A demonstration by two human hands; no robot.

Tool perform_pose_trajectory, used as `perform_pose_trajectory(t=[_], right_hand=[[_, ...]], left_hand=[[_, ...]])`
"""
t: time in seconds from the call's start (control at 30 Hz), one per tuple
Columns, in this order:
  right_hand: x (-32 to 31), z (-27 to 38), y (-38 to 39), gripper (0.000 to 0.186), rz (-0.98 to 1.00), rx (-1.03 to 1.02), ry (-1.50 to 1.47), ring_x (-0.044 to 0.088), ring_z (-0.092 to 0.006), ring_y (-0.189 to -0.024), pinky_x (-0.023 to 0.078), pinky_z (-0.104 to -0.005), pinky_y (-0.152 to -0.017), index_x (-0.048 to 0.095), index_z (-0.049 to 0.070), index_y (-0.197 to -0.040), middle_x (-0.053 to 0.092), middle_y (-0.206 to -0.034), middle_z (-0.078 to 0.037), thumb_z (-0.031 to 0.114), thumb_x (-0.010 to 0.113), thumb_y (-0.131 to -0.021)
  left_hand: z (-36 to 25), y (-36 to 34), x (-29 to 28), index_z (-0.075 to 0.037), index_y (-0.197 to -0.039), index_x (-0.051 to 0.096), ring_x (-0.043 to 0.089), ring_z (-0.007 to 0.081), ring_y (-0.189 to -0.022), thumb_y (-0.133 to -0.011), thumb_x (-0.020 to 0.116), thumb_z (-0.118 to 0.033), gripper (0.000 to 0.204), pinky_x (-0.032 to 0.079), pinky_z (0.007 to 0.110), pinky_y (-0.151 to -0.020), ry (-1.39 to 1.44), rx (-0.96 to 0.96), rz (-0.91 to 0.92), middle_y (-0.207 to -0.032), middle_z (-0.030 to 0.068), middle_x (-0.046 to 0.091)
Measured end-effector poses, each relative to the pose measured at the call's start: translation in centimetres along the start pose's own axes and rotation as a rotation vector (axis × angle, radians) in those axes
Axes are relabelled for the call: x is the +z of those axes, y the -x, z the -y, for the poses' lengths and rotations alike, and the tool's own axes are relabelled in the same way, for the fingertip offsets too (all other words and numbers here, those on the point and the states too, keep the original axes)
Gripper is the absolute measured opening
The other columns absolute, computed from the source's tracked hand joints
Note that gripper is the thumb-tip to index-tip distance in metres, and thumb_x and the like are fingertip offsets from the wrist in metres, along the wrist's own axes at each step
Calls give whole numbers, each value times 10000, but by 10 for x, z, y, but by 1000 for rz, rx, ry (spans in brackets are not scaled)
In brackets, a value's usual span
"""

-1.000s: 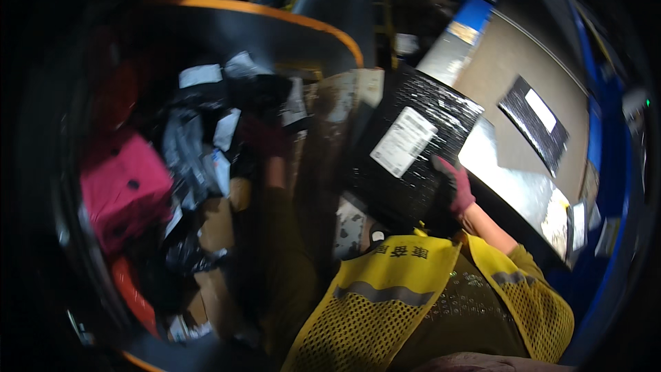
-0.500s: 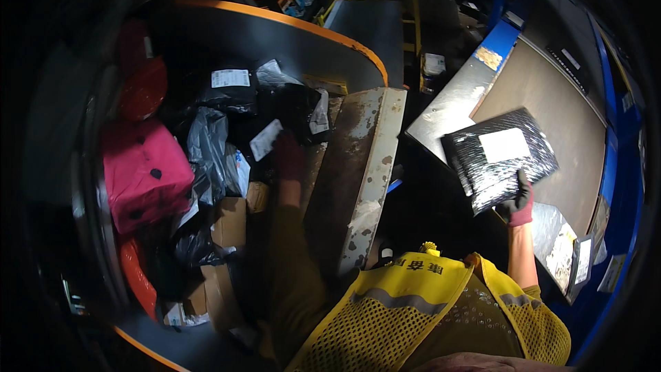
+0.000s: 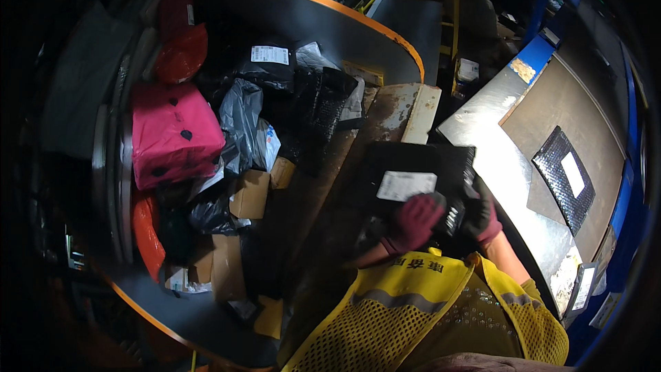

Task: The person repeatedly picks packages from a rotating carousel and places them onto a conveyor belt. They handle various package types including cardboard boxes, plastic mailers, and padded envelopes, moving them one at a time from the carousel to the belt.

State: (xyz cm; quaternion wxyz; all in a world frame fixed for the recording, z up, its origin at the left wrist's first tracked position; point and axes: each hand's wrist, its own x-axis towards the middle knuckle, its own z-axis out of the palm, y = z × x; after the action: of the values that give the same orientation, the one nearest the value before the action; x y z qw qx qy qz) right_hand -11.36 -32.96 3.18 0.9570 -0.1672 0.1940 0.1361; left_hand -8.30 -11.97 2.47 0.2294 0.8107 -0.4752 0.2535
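Dim sorting space: a dark grey bin with an orange rim (image 3: pixel 330 7) stands at left, a brown flat surface with metal and blue edging (image 3: pixel 582 110) at right. Between them, close before the wearer's yellow mesh vest (image 3: pixel 385 303), is a flat, rectangular black plastic parcel (image 3: pixel 451 165) bearing a white label (image 3: pixel 398 186). Right hand, in a maroon and dark glove (image 3: pixel 484 219): fingers appear closed on the parcel's right edge. Left hand, in a maroon glove (image 3: pixel 418 222): fingers bent over the near part, beside the label; blur prevents telling whether they grip or merely press.

Handling, as judged: light to moderate weight, contents fairly flat, outer film smooth and liable to slip. Fragility cannot be determined. Recommended hold: opposite side edges, thumbs above and fingers beneath, avoiding loose film and keeping the label uncovered.
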Motion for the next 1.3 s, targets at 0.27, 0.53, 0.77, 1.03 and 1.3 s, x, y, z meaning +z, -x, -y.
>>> perform_pose_trajectory(t=[0.27, 0.53, 0.77, 1.03, 1.3], right_hand=[[29, -9, 9, 354, -137, -77, 322, 641, -228, -883, 535, -369, -798, 533, -15, -1173, 633, -1049, -126, 126, 595, -855], [18, 8, 36, 362, -217, -232, 241, 638, -252, -911, 549, -382, -791, 509, -12, -1192, 625, -1052, -141, 101, 572, -854], [-17, 32, 52, 319, -211, -397, 179, 654, -238, -865, 556, -368, -781, 562, -28, -1134, 648, -1017, -140, 152, 566, -872], [-117, 108, 62, 319, -206, -821, 81, 615, -242, -1002, 507, -364, -897, 576, -37, -1138, 619, -1122, -143, 168, 560, -893], [-107, 143, 61, 351, -307, -1143, 42, 596, -262, -1032, 469, -394, -952, 549, -14, -1171, 606, -1158, -153, 225, 569, -914]], left_hand=[[245, -22, 3, -18, -1295, 472, 422, 358, -1249, -711, 695, -499, 789, 312, 452, -1057, -153, -938, 47, -1309, 235, 476], [370, 37, 13, -30, -1385, 357, 367, 371, -1287, -863, 526, -376, 648, 300, 487, -1044, -786, -1231, 336, -1411, 232, 360], [257, 97, 12, -38, -1345, 421, 351, 333, -1306, -893, 469, -183, 478, 266, 448, -1087, -691, -868, 379, -1398, 178, 398], [77, 66, -23, -5, -1222, 555, 587, 348, -1032, -807, 654, -128, 444, 467, 388, -896, -84, -595, -170, -1118, 204, 609], [22, 21, -61, -3, -1001, 669, 647, 310, -867, -840, 647, -120, 200, 502, 326, -775, 915, -1204, -658, -951, 180, 672]])
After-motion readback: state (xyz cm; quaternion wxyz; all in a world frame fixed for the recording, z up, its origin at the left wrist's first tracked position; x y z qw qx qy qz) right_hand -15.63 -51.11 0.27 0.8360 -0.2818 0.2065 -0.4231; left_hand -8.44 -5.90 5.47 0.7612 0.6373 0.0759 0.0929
